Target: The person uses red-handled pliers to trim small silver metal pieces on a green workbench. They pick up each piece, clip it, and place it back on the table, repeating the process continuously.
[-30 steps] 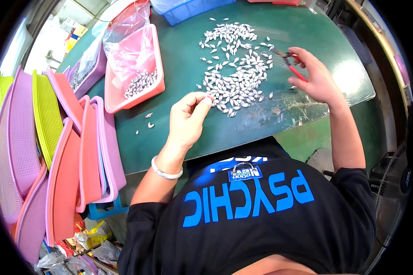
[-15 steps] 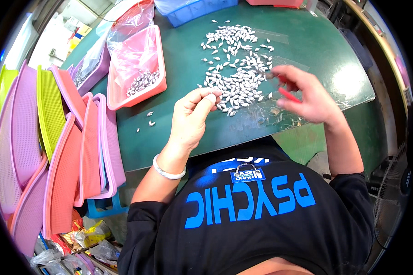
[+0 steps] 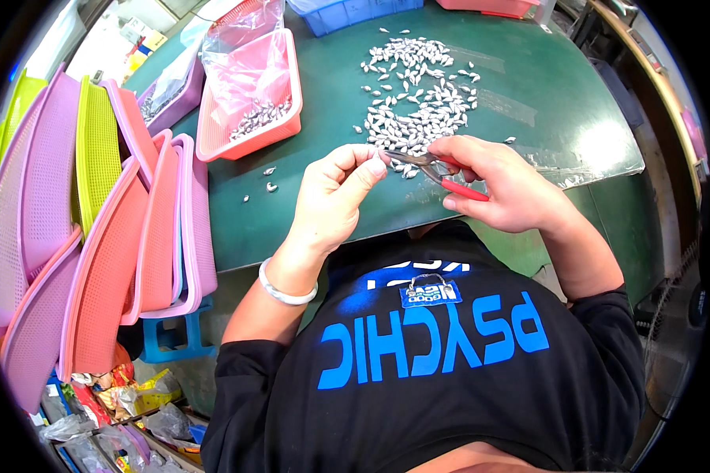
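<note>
My left hand [image 3: 331, 197] is closed in a pinch of thumb and forefinger, over the near edge of a pile of small silver teardrop-shaped metal pieces [image 3: 422, 118]. What it pinches is hidden by the fingertips. My right hand [image 3: 517, 185] is wrapped round red-handled pliers [image 3: 467, 191], their dark jaws pointing left and meeting the left fingertips. The pile spreads over the green table [image 3: 331, 87] beyond both hands. Three stray bits, one of them a silver piece [image 3: 271, 187], lie left of my left hand.
A pink basket [image 3: 207, 130] with a plastic bag and more silver pieces stands on the left of the table, beside a purple basket [image 3: 183, 98]. Blue [image 3: 355, 14] and red bins sit at the far edge. Stacked colourful baskets [image 3: 102, 268] rise at the left, near a blue stool [image 3: 173, 339].
My right hand has brought the pliers left and down, so their jaws now meet my left fingertips. The left hand stays pinched. The whole view has shifted slightly.
</note>
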The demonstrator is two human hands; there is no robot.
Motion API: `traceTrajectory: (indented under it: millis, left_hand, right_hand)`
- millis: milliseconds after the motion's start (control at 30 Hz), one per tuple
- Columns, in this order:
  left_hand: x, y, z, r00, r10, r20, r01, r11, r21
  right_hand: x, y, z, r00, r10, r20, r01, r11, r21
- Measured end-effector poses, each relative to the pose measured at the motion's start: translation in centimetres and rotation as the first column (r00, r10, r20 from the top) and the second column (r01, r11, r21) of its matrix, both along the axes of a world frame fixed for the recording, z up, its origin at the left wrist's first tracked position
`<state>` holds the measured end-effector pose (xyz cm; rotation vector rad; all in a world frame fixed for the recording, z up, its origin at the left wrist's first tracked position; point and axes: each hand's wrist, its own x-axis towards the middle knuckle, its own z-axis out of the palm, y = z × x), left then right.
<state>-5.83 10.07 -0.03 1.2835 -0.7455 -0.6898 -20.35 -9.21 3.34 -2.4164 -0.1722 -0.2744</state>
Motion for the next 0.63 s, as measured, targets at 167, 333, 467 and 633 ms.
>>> traceTrajectory:
  millis: [167, 333, 467, 633]
  left_hand:
    - [0.0, 0.3, 0.0, 1.000, -0.026, -0.009, 0.026, 0.999, 0.023]
    - [-0.2, 0.1, 0.1, 0.999, 0.007, 0.047, -0.007, 1.000, -0.010]
    - [0.0, 0.0, 0.0, 0.992, 0.051, 0.113, -0.053, 0.999, 0.011]
    - [0.0, 0.0, 0.0, 0.980, 0.070, 0.184, -0.077, 0.996, 0.034]
  right_hand:
    - [-0.1, 0.7, 0.3, 0.999, -0.030, -0.029, 0.029, 0.999, -0.020]
    - [-0.2, 0.6, -0.3, 1.000, -0.025, 0.002, 0.025, 1.000, -0.013]
    - [-0.2, 1.0, 0.0, 0.999, -0.031, -0.012, 0.031, 0.999, -0.015]
    - [-0.1, 1.4, -0.2, 0.998, -0.052, 0.024, 0.053, 0.998, -0.038]
